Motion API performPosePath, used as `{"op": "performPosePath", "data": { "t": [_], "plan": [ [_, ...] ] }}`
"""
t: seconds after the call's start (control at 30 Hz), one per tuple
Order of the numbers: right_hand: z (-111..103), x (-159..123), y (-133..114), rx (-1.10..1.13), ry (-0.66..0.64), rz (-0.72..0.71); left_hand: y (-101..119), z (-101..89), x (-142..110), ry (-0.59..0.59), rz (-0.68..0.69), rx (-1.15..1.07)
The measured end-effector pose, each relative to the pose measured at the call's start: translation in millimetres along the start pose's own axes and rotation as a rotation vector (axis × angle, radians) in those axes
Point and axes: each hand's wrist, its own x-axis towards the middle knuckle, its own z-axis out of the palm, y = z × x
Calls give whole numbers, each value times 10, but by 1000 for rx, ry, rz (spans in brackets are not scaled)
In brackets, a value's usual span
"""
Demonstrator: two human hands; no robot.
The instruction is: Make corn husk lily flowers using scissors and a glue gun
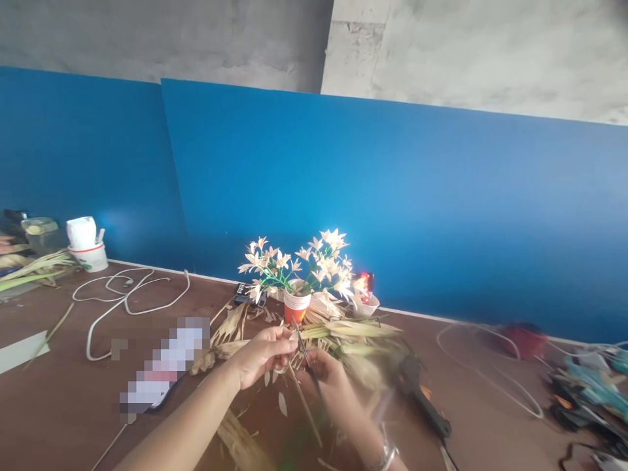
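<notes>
My left hand (262, 354) is closed, pinching a small pale husk piece (294, 337) between thumb and fingertips. My right hand (332, 381) grips a pair of scissors (303, 350), whose blades point up and away, close beside the husk piece. Whether the blades touch it I cannot tell. Just beyond my hands stands a red and white paper cup (296, 313) with pale handmade flowers (328, 267) on green stems. Dried husks (360, 328) lie around the cup, and a loose pale petal (282, 404) rests on the table below my left hand.
On the right lies a black glue gun (424, 404). A phone-like object, partly blurred out, lies left of my forearm. White cables (122, 301) loop across the table (53, 386). A white tub (91, 257) stands at the far left. A blue partition (392, 196) closes the back.
</notes>
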Motion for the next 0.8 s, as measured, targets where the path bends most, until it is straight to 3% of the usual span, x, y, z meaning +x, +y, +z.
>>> {"op": "performPosePath", "data": {
  "t": [0.07,0.23,0.8],
  "plan": [
    [2,3,-6,-13,11,-15,-23,3,7,9,-8,35],
    [-12,11,24,-24,20,-42,-82,-26,56,161,117,74],
    [-15,9,54,-3,19,-55,-58,69,28,199,163,-7]
  ]
}}
